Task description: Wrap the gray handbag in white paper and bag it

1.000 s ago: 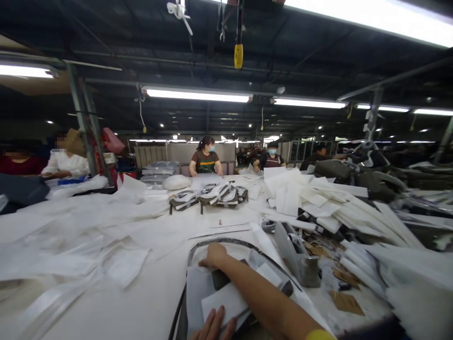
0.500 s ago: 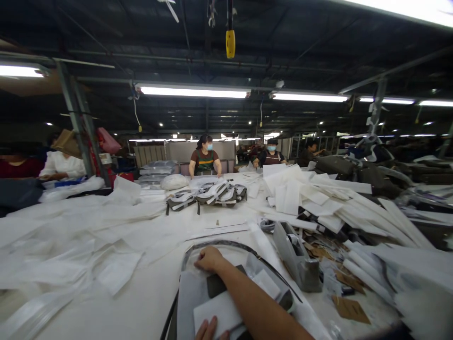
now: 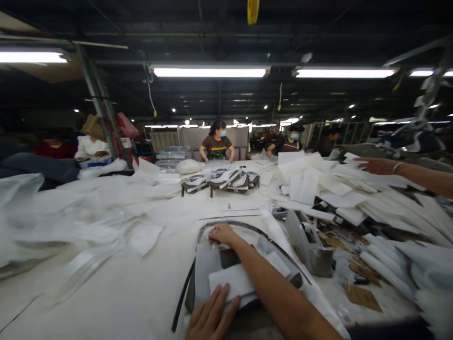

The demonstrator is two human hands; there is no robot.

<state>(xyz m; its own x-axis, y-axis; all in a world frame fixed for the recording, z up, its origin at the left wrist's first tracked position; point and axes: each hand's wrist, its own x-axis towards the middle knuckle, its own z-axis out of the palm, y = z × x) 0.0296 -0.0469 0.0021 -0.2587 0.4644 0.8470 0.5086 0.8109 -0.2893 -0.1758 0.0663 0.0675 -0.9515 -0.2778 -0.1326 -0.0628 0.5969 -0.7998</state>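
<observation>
An open dark bag (image 3: 191, 293) with a black zippered rim lies on the white table in front of me, packed with white and translucent sheets. My left hand (image 3: 214, 314) rests flat, fingers spread, on a folded white foam sheet (image 3: 231, 281) at the near side of the bag. Across it reaches my right arm, and my right hand (image 3: 222, 233) is at the bag's far inner edge. Its fingers are curled and pinched together beside some clear film; exactly what they grip is hidden.
A grey tape dispenser (image 3: 307, 245) stands right of the bag. Beyond it are piled white foam sheets (image 3: 307, 182), with another person's hand (image 3: 377, 165) over them. Several wrapped dark pieces (image 3: 233, 179) lie ahead. Plastic bags (image 3: 106, 236) cover the left. A co-worker (image 3: 217, 144) stands opposite.
The view has shifted left and down, and more of my left hand shows on the foam sheet. My right hand stays at the bag's far edge. Another person's arm has come in from the right.
</observation>
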